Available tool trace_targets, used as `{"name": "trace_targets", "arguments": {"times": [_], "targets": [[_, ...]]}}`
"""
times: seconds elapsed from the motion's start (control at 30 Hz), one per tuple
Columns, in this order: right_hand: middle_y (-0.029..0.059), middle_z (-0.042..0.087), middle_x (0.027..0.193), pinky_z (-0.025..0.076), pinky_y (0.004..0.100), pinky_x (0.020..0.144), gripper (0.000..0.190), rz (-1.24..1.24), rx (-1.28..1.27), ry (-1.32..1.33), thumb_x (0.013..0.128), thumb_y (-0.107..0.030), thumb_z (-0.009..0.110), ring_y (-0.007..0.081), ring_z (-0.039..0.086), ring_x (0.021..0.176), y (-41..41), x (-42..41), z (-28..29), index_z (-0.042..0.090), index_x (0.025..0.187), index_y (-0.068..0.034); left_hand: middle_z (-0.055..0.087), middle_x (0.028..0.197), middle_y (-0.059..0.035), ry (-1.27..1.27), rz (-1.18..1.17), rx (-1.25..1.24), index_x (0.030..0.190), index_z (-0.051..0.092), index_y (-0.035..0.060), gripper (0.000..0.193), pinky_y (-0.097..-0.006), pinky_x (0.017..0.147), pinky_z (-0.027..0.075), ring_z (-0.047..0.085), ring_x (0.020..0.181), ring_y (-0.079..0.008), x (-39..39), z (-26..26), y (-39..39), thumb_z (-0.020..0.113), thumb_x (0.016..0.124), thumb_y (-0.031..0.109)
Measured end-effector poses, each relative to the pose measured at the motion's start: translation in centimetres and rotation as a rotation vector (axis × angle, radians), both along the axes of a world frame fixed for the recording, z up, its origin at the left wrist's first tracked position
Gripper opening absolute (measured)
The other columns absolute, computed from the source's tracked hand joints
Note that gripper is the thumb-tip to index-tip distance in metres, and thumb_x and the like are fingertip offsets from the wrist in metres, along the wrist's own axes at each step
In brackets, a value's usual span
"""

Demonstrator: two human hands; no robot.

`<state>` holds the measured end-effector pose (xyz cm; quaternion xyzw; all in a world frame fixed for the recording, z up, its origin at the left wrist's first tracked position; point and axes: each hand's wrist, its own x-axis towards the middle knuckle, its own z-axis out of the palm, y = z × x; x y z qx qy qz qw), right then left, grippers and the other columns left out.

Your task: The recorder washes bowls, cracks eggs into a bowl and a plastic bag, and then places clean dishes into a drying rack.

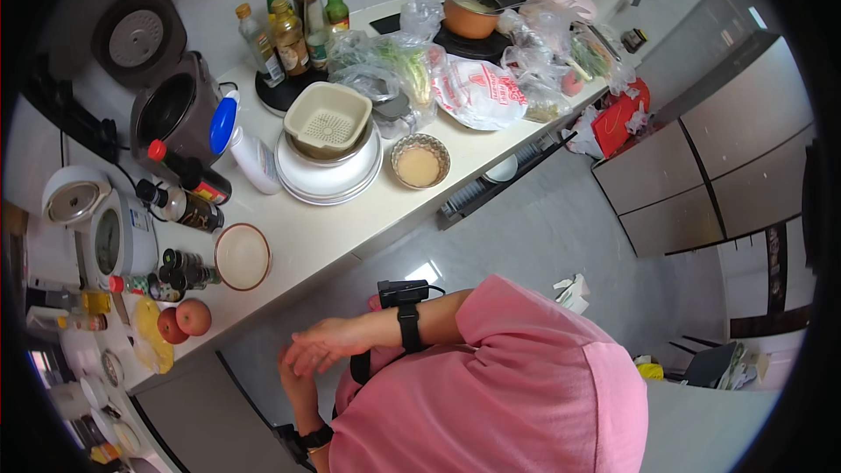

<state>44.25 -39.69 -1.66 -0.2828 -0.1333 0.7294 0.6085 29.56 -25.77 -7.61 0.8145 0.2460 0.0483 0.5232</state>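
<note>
My right hand (328,343) hangs in front of my body with its fingers spread and nothing in it. It partly overlaps my left hand (292,368), whose fingers are mostly hidden, so its state is unclear. Both hands are off the counter, short of its front edge. On the counter stand a bowl with a brown rim (242,257), a patterned bowl of pale beige liquid (419,164), and stacked white plates (332,179) topped by a beige colander (328,115). Two apples (193,316) lie by a yellow plastic bag (152,338).
Behind the plates, bottles (289,39) crowd a round black stand. An orange pot (470,16) sits on the cooktop beside bagged vegetables (407,66). Rice cookers (172,112) line the left side. Below the counter, a dish drawer (489,184) is pulled out.
</note>
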Motion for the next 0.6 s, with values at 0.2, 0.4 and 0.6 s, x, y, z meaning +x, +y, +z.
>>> {"name": "trace_targets", "arguments": {"times": [0.2, 0.4, 0.6], "targets": [[0.0139, 0.053, 0.108, 0.038, 0.0347, 0.084, 0.047, -0.11, -0.003, 0.004, 0.089, -0.042, 0.031, 0.0224, 0.048, 0.103, 0.1, 0.0, -0.1, 0.049, 0.11, -0.003, 0.045, 0.113, -0.0134, -0.013, -0.049, -0.05, 0.11, 0.046, -0.0013, 0.034, -0.0303, 0.079, 0.041, 0.049, 0.099, -0.0244, 0.8, 3.1, -0.5, 0.051, 0.079, 0.01], [0.013, 0.053, 0.108, 0.038, 0.0335, 0.084, 0.046, -0.113, -0.073, 0.003, 0.089, -0.041, 0.032, 0.0213, 0.049, 0.102, 0.7, 0.4, 0.5, 0.049, 0.11, -0.004, 0.043, 0.115, -0.0125, -0.018, -0.012, -0.063, 0.111, 0.046, 0.0003, 0.035, -0.0284, 0.077, 0.043, 0.047, 0.102, -0.0224, 0.5, 0.9, 1.8, 0.054, 0.078, 0.01], [0.0141, 0.049, 0.115, 0.034, 0.0351, 0.092, 0.044, 0.089, -0.089, 0.043, 0.09, -0.036, 0.03, 0.0224, 0.045, 0.108, 4.0, -0.8, 0.1, 0.044, 0.118, -0.004, 0.042, 0.118, -0.0169, 0.079, 0.192, 0.098, 0.108, 0.048, 0.0011, 0.037, -0.0345, 0.082, 0.041, 0.044, 0.107, -0.0289, -4.1, 0.7, 2.2, 0.058, 0.073, 0.01]]}}
